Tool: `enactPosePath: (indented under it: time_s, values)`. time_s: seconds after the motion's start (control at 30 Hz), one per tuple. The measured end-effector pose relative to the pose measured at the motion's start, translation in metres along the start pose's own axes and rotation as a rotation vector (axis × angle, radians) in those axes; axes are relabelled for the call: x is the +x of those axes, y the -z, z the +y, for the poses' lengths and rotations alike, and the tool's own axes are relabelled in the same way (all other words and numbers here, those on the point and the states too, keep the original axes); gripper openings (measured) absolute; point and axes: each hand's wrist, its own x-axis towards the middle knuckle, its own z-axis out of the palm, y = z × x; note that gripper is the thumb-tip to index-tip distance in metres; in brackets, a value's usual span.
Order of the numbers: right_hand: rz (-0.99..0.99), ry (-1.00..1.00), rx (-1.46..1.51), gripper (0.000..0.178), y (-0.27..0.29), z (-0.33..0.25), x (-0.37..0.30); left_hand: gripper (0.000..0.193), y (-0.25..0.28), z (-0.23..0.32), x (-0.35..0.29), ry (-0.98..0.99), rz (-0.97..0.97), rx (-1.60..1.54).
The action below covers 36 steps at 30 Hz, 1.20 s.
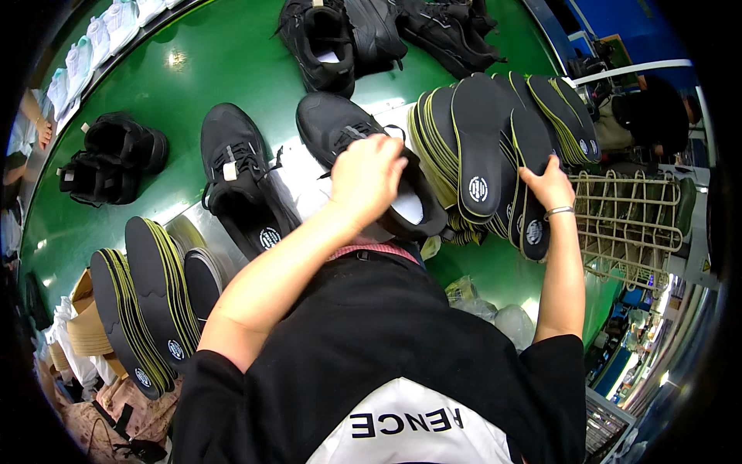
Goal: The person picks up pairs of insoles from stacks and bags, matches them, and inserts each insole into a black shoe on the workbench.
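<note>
My left hand [367,178] is curled over the tongue and laces of a black sneaker [321,120], whose pale inner sole shows through the opening. My right hand [550,185] grips a black insole with a yellow-green edge [533,135] among the stacked insoles [477,127] on the right, thumb on its near side. Its other fingers are partly hidden. Left of the gripped shoe lies a matching black sneaker [228,139] with a dark, printed insole inside. White paper [301,178] lies between the two shoes.
More black sneakers stand at the far edge [317,46] and left [124,151] of the green table [216,66]. Other insole stacks [158,290] lie at near left. A wire rack [630,220] borders the right side. Another person's hand [42,131] shows at the left edge.
</note>
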Motion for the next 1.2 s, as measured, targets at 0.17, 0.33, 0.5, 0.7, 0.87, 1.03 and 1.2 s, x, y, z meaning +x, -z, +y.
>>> enactPosePath:
  time_s: [0.17, 0.33, 0.5, 0.7, 0.87, 1.03, 1.2]
  values:
    - [0.342, 0.274, 0.324, 0.051, 0.018, 0.016, -0.007, 0.025, 0.007, -0.024, 0.005, 0.42, 0.029, -0.404]
    - [-0.781, 0.372, 1.234, 0.023, 0.06, -0.028, -0.093, 0.029, 0.007, -0.047, -0.002, 0.538, -0.086, -0.574]
    - [-0.946, 0.458, 0.605, 0.019, 0.026, -0.06, -0.098, 0.028, 0.015, -0.053, -0.004, 0.623, -0.249, -0.93]
    - [-0.054, 1.177, 0.141, 0.016, -0.037, -0.135, -0.114, 0.03, 0.02, -0.058, -0.003, 0.664, -0.337, -1.005]
    - [0.169, 1.261, 0.054, 0.018, -0.047, -0.134, -0.108, 0.03, 0.012, -0.065, -0.004, 0.634, -0.274, -0.948]
    - [-0.059, 0.959, -0.292, 0.047, -0.013, -0.096, -0.13, 0.03, 0.009, -0.066, -0.006, 0.653, -0.284, -0.957]
    - [0.019, 1.101, -0.189, 0.025, -0.003, -0.083, -0.12, 0.031, 0.012, -0.059, -0.005, 0.688, -0.291, -0.943]
